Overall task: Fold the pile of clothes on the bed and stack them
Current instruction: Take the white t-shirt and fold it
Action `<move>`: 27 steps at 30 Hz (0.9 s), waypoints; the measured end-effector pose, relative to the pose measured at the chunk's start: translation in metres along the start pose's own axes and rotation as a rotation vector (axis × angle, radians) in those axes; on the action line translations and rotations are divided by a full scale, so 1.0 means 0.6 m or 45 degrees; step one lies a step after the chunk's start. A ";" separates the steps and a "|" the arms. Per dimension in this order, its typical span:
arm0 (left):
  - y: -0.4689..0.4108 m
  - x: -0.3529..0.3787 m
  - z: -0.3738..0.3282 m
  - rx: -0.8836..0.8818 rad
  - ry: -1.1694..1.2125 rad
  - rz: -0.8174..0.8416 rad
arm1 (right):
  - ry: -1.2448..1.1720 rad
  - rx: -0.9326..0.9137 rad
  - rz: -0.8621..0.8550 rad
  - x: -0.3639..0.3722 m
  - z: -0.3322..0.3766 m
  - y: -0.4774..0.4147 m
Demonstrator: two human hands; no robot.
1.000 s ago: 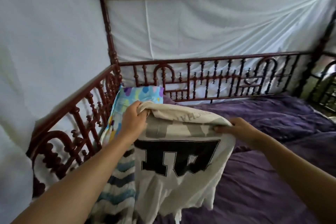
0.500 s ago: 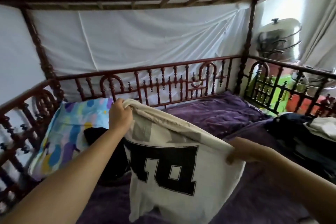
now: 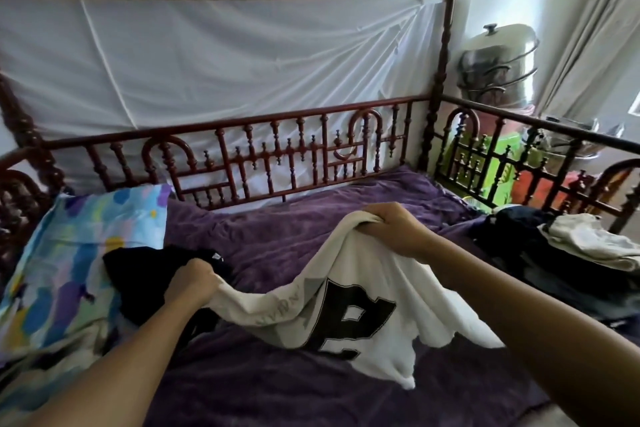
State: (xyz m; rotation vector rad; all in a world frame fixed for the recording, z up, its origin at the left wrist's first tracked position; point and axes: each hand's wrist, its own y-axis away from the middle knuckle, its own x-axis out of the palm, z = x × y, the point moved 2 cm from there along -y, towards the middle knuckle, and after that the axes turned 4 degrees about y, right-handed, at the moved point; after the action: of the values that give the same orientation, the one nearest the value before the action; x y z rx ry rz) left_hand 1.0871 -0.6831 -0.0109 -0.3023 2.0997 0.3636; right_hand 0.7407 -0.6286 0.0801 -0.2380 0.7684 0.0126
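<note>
A white T-shirt [image 3: 360,308] with a big black letter print hangs between both my hands over the purple bed cover [image 3: 284,229]. My left hand [image 3: 190,282] grips one end of it low at the left. My right hand [image 3: 391,229] grips the other end higher, at the centre right. The shirt's lower edge touches the cover. A black garment [image 3: 138,274] lies behind my left hand beside the pillow. At the right edge lies a pile of clothes [image 3: 554,253], dark ones with a cream one on top.
A colourful patterned pillow [image 3: 69,253] leans at the left. Carved red-brown wooden rails [image 3: 277,152] fence the bed's far side and right end, with white netting behind. A large steel pot [image 3: 498,59] stands beyond the right rail.
The view swung right and the clothes pile came into sight. Both hands dropped with the white shirt, the left one lower, and the shirt now sags onto the purple cover.
</note>
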 end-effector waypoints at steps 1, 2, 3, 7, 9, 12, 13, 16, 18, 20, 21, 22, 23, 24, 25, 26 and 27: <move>-0.014 0.000 -0.007 -0.021 0.151 -0.002 | 0.020 0.029 -0.023 -0.013 -0.009 -0.007; -0.029 -0.001 -0.015 -0.048 0.303 -0.019 | 0.059 0.071 -0.031 -0.028 -0.022 -0.015; -0.043 -0.003 -0.023 -0.077 0.464 -0.061 | 0.120 0.121 -0.006 -0.044 -0.040 -0.023; -0.094 -0.022 -0.072 -0.209 1.304 -0.118 | 0.483 0.363 0.266 -0.109 -0.129 -0.042; -0.117 -0.028 -0.108 -0.243 1.506 -0.061 | 0.563 0.487 0.210 -0.133 -0.174 -0.044; -0.134 -0.014 -0.173 -0.106 1.456 0.170 | 0.600 0.532 0.042 -0.146 -0.231 -0.042; -0.137 -0.004 -0.196 -0.046 1.406 0.264 | 0.591 0.540 0.060 -0.140 -0.247 -0.040; -0.144 0.038 -0.263 0.101 1.235 0.358 | 0.483 0.585 -0.008 -0.117 -0.302 -0.031; -0.143 0.079 -0.299 0.166 1.205 0.321 | 0.416 0.716 -0.075 -0.106 -0.353 -0.025; -0.133 0.131 -0.332 0.224 1.124 0.362 | 0.350 0.855 -0.075 -0.098 -0.412 -0.015; -0.128 0.161 -0.347 0.251 1.071 0.394 | 0.326 0.907 -0.075 -0.095 -0.445 -0.010; -0.124 0.192 -0.362 0.268 1.030 0.421 | 0.306 0.959 -0.076 -0.095 -0.479 -0.004; -0.122 0.224 -0.378 0.276 1.007 0.447 | 0.275 1.011 -0.086 -0.095 -0.514 0.000; -0.120 0.258 -0.394 0.269 1.003 0.479 | 0.241 1.070 -0.099 -0.096 -0.551 0.003; -0.117 0.291 -0.411 0.248 1.016 0.524 | 0.208 1.137 -0.114 -0.096 -0.591 0.007; -0.114 0.323 -0.427 0.219 1.029 0.579 | 0.184 1.202 -0.129 -0.097 -0.632 0.011; -0.112 0.356 -0.440 0.183 1.024 0.633 | 0.171 1.264 -0.129 -0.096 -0.673 0.014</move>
State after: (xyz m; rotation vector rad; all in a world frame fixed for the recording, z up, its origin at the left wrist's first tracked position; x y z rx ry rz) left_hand 0.7948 -0.8585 -0.0687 0.2145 2.9804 0.4177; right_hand 0.4207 -0.7041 -0.1620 0.6725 0.8127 -0.4751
